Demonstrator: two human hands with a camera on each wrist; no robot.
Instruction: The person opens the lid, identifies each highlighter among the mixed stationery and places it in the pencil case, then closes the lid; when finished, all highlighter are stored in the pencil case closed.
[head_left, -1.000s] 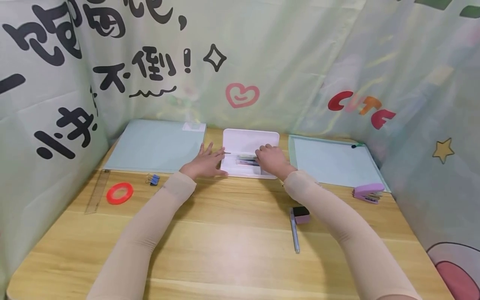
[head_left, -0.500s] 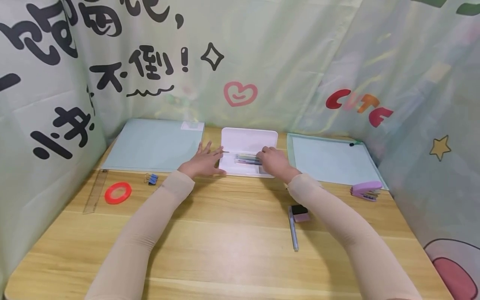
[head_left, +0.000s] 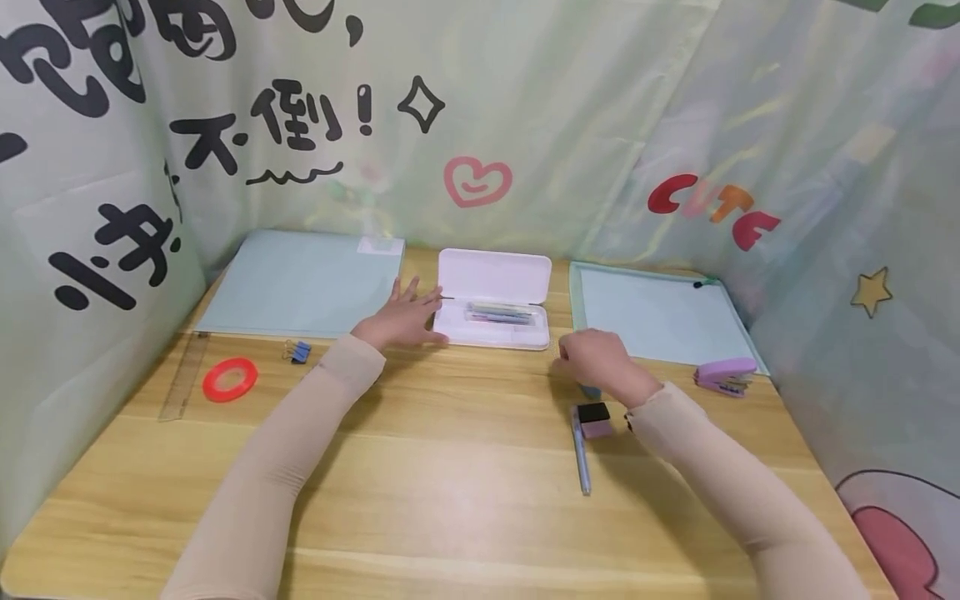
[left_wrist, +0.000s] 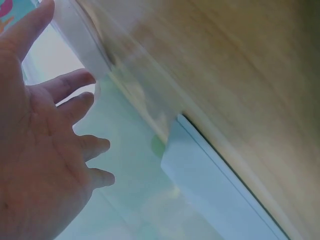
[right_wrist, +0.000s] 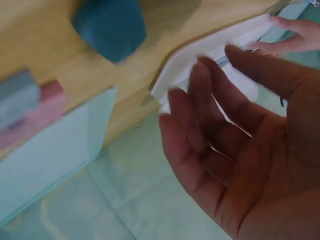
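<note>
An open white pencil case (head_left: 491, 333) stands at the back middle of the table, lid raised, with several slim pens (head_left: 501, 312) lying inside. My left hand (head_left: 401, 319) is at its left edge, fingers spread and thumb at the front corner. In the left wrist view that hand (left_wrist: 50, 125) shows an empty palm beside the case's white wall. My right hand (head_left: 600, 358) hovers to the right of the case. The right wrist view shows this hand (right_wrist: 235, 135) with loosely bent fingers and nothing between them. A dark blue block-like thing (right_wrist: 112, 30) lies on the table near it, partly hidden by the hand in the head view.
A grey pen (head_left: 581, 458) and a black-and-pink eraser-like block (head_left: 596, 421) lie front right. Around them are a purple stapler (head_left: 726, 375), a light blue board (head_left: 652, 317), a blue folder (head_left: 300, 283), a blue binder clip (head_left: 300, 353), red tape (head_left: 230, 381) and a clear ruler (head_left: 183, 379).
My right hand has left the pens in the case and moved right and toward the front. The pens now lie fully visible inside. My left hand has stayed at the case's edge.
</note>
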